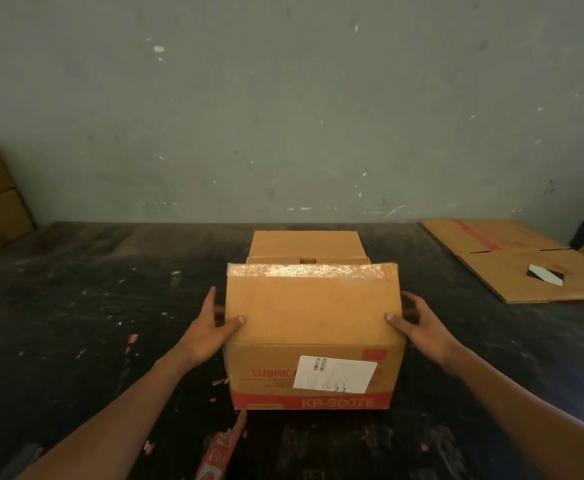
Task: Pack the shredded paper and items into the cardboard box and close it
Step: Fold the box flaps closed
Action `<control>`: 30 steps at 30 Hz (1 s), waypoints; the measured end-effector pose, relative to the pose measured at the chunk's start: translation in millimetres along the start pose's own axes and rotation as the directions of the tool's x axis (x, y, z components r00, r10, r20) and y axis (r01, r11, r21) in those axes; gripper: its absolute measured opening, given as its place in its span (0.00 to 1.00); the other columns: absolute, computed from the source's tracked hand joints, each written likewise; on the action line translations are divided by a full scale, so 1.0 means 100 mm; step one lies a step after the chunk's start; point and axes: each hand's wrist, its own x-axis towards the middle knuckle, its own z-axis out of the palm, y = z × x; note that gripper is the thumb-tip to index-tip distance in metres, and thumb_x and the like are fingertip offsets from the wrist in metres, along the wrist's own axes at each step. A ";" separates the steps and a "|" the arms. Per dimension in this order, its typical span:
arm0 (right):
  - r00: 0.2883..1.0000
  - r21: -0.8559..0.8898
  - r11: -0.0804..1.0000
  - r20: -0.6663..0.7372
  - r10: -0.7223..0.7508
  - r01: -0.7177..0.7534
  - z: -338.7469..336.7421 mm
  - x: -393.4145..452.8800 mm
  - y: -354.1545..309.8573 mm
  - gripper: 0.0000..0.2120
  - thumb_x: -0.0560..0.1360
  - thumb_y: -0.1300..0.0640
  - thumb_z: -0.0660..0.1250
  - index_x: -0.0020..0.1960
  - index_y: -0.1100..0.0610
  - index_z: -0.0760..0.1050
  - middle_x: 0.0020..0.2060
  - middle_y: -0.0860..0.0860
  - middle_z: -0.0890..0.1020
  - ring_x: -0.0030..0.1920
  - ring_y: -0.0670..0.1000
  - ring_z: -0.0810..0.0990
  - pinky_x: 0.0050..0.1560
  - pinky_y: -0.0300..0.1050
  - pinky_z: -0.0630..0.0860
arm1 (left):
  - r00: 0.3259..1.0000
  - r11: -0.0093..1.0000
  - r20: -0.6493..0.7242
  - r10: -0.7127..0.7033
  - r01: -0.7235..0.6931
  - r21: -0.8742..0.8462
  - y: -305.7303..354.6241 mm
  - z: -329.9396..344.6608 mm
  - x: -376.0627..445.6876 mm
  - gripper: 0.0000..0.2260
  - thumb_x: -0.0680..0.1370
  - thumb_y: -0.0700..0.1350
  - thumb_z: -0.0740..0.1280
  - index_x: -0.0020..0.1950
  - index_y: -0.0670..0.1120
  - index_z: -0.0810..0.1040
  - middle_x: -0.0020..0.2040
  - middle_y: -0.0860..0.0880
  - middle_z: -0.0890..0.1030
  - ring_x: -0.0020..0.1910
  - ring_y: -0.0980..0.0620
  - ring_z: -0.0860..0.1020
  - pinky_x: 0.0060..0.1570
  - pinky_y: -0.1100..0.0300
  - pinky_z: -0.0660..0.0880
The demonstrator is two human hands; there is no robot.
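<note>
Both hands are on the box [313, 341]: left hand [210, 327] and right hand [418, 327] pinch the near flap's [313, 306] ends; far flap [306, 245] lies beyond, equally reachable.

A brown corrugated cardboard box [313, 341] with a red band of print along its base and a white shipping label on its near side sits at the frame's centre. Its near top flap, edged with clear tape, stands raised; the far flap is folded back.
</note>
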 end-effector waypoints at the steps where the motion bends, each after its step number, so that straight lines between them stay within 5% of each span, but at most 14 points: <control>1: 1.000 -0.002 1.000 -0.005 0.026 -0.026 0.01 0.06 0.00 0.38 0.74 0.48 0.69 0.77 0.44 0.51 0.70 0.54 0.68 0.67 0.58 0.71 0.64 0.62 0.72 | 1.000 1.000 -0.028 -0.004 0.004 0.006 0.03 0.04 0.04 0.48 0.75 0.49 0.72 0.79 0.56 0.37 0.73 0.45 0.66 0.70 0.42 0.69 0.68 0.39 0.66; 5: 0.984 -0.047 0.987 0.084 0.156 -0.152 0.02 0.28 0.00 0.41 0.74 0.53 0.71 0.78 0.45 0.49 0.73 0.58 0.64 0.69 0.61 0.68 0.66 0.62 0.70 | 0.997 0.990 -0.082 0.005 0.007 0.144 0.10 0.13 0.19 0.43 0.77 0.43 0.69 0.79 0.63 0.43 0.75 0.42 0.55 0.69 0.42 0.66 0.70 0.39 0.63; 9: 0.928 -0.135 0.951 0.215 0.304 -0.280 -0.10 0.53 -0.16 0.47 0.68 0.53 0.75 0.77 0.43 0.50 0.73 0.55 0.64 0.69 0.62 0.66 0.68 0.67 0.64 | 0.997 0.956 -0.046 -0.056 0.067 0.286 0.12 0.18 0.43 0.29 0.81 0.49 0.60 0.79 0.61 0.50 0.80 0.43 0.48 0.75 0.37 0.59 0.73 0.37 0.59; 13: 0.926 -0.177 0.954 0.250 0.282 -0.243 -0.13 0.80 -0.37 0.43 0.70 0.52 0.74 0.77 0.43 0.52 0.73 0.54 0.64 0.72 0.60 0.63 0.71 0.65 0.59 | 0.995 0.914 -0.025 -0.092 0.094 0.395 0.13 0.22 0.65 0.28 0.82 0.56 0.56 0.79 0.60 0.48 0.81 0.46 0.51 0.79 0.40 0.51 0.75 0.37 0.53; 20: 0.979 -0.022 0.981 0.071 0.193 -0.192 0.13 1.59 -0.52 0.28 0.79 0.48 0.62 0.76 0.50 0.56 0.70 0.56 0.69 0.67 0.59 0.71 0.66 0.57 0.67 | 0.984 0.913 -0.072 -0.163 0.178 0.367 0.12 0.41 0.79 0.28 0.82 0.62 0.50 0.79 0.60 0.44 0.77 0.42 0.63 0.72 0.39 0.66 0.72 0.38 0.61; 30: 0.980 0.014 0.981 -0.055 0.192 -0.192 0.41 2.32 -0.70 0.35 0.78 0.47 0.62 0.79 0.52 0.49 0.74 0.58 0.63 0.71 0.63 0.65 0.70 0.57 0.64 | 0.975 0.902 -0.109 -0.193 0.220 0.371 0.08 0.46 0.79 0.27 0.81 0.65 0.47 0.78 0.64 0.41 0.72 0.43 0.71 0.64 0.44 0.74 0.65 0.43 0.70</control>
